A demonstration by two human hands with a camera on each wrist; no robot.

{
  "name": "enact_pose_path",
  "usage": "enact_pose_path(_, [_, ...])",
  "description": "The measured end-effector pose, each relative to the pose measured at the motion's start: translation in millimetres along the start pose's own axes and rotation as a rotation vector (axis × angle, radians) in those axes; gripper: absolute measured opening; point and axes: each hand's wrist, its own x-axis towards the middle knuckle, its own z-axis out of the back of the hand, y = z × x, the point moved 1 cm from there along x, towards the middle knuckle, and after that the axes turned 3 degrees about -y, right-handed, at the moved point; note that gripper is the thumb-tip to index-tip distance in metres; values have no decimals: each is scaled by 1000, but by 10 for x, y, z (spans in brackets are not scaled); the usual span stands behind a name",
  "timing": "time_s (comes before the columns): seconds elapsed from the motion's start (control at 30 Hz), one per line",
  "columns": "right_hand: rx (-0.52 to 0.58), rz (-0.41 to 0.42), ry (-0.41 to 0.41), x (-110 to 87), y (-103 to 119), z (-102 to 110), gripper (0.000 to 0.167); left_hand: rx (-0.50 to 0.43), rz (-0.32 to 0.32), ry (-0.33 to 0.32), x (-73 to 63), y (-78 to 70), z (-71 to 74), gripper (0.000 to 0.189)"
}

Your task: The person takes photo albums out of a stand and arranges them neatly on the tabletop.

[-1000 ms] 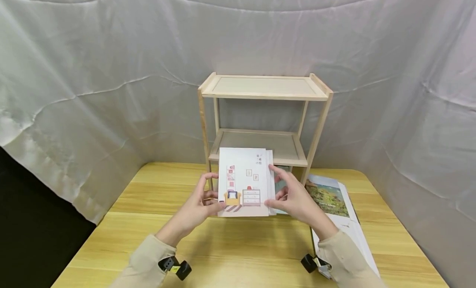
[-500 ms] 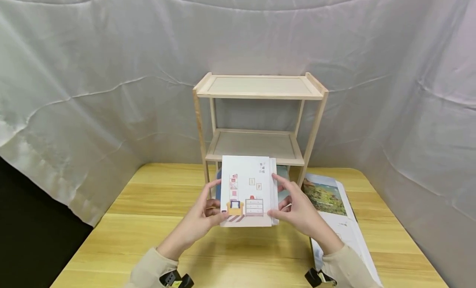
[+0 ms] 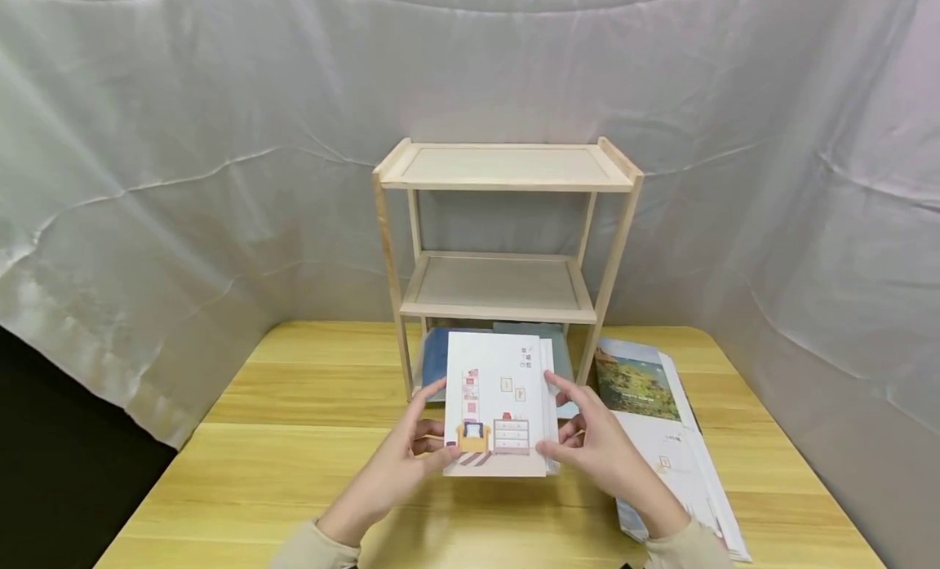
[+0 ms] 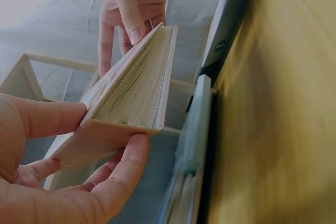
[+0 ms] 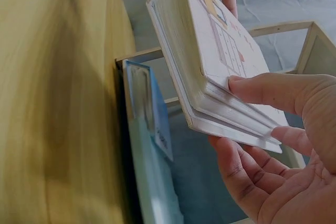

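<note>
A thick white book with a drawn armchair and chest of drawers on its cover is held up in front of the wooden shelf. My left hand grips its left side, thumb on the cover and fingers beneath. On the opposite side, my right hand pinches the edge between thumb and fingers. Seen from the left wrist, the page block shows between the covers. The right wrist view has the thumb on the cover, with the other fingers at the back and edge.
A three-tier wooden shelf stands at the back of the table. On its lowest tier lie a blue book and a teal book. Right of it lies a stack of books. Grey curtain surrounds the table.
Both hands have lowered the white book toward me, drawing it away from the shelf. The blue and teal books on the lowest tier show more now. The view has shifted slightly.
</note>
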Motion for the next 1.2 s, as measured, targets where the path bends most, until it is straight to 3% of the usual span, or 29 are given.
enact_pose_path(0.3, [-40,-48,38,-90,-100,-9,89,-49,58,59,-50,157,-88,89])
enact_pose_path(0.67, [-44,-37,144,-197,-269,-12,89,-67,108,67,-60,376,-223,92])
enact_pose_path(1.2, [-60,-84,228,-281,-445,-33,89,-123,198,84,-117,508,-354,85])
